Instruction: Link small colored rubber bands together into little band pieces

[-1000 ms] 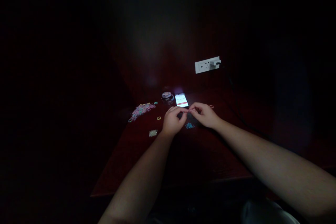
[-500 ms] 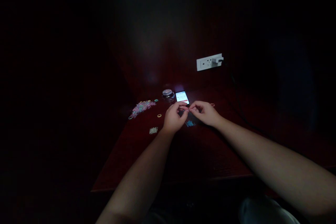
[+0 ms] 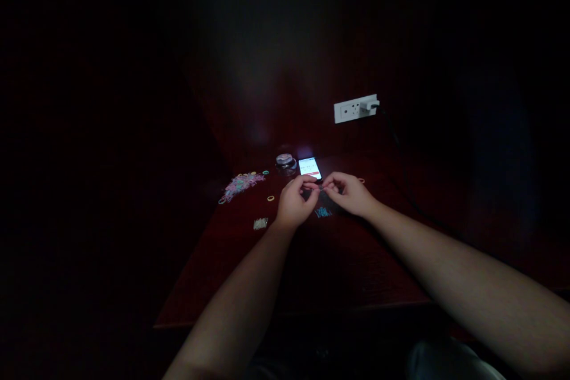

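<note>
My left hand point(image 3: 295, 199) and my right hand point(image 3: 348, 192) meet fingertip to fingertip above the dark red table point(image 3: 338, 273). Both are pinched closed. Whatever lies between the fingertips is too small and dim to make out. Just below my right hand lies a small cluster of blue strips point(image 3: 323, 212). To the left of my left wrist is a cluster of pale yellowish strips point(image 3: 260, 224). A yellow band ring point(image 3: 271, 198) rests left of my left hand. Beyond my fingers lies a phone point(image 3: 309, 168) with its screen lit.
A loose heap of pink, purple and green bands point(image 3: 243, 186) spreads at the table's left side. A round clear jar point(image 3: 285, 162) stands beside the phone. On the wall is a white socket point(image 3: 355, 108) with a plug and dark cable. The surroundings are very dark.
The fingertips of my two hands have drawn very slightly apart. The whole view has shifted a little; the things on the table lie as before.
</note>
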Demonstrator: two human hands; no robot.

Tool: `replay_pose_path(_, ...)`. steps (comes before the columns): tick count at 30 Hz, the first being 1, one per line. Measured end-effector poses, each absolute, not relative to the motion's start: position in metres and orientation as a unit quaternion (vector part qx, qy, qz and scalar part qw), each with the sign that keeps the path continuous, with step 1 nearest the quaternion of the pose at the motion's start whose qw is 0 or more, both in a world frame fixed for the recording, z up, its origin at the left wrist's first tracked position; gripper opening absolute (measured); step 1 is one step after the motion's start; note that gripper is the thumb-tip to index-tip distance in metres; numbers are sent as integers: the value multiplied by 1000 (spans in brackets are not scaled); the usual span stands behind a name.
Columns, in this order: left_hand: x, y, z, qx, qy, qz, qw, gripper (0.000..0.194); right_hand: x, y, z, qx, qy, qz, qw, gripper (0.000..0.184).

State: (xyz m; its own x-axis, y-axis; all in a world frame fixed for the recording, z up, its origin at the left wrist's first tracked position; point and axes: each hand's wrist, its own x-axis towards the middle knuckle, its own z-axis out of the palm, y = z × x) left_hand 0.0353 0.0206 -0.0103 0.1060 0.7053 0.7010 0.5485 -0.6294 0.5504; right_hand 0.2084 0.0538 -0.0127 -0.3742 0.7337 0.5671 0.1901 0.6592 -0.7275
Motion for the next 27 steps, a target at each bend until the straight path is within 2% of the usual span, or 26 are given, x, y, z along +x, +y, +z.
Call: replay_pose_path(27,37,21,-12,748,408,514,95,23,208,54,-13,-295,-791,265,466,11)
